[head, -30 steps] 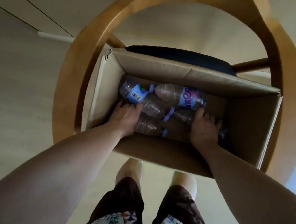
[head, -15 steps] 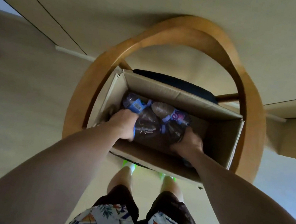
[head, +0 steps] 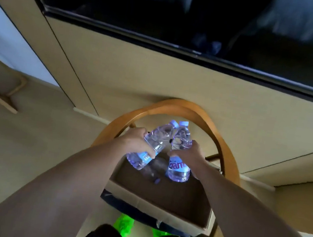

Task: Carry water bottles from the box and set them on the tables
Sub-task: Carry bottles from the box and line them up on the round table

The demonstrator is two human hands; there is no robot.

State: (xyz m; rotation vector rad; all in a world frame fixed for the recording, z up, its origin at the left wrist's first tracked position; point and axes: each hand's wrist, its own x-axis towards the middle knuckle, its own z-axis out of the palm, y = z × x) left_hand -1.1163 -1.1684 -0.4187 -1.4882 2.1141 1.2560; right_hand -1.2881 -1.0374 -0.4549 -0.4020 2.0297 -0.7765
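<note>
Above the open cardboard box (head: 158, 206), which sits on a round-backed wooden chair (head: 228, 190), both hands hold one water bottle each, clear of the carton. On the left, the left hand (head: 136, 142) has its fingers (head: 149, 152) clamped round the middle of the left bottle (head: 153, 141); that bottle leans, its cap up and toward the right, its base low and toward the left. Just beside it, the right bottle (head: 180, 154) stands closer to upright, cap on top, label facing the camera, and the right hand (head: 188, 156) wraps it from the right side with fingers shut on its waist. The two caps nearly touch; the bases are apart. At least one more bottle (head: 154, 168) lies on its side down in the box, dim and partly hidden. No counter shows near the hands, so the next move looks like a turn away from the chair, both bottles carried neck-up and equally ready to set down.
</note>
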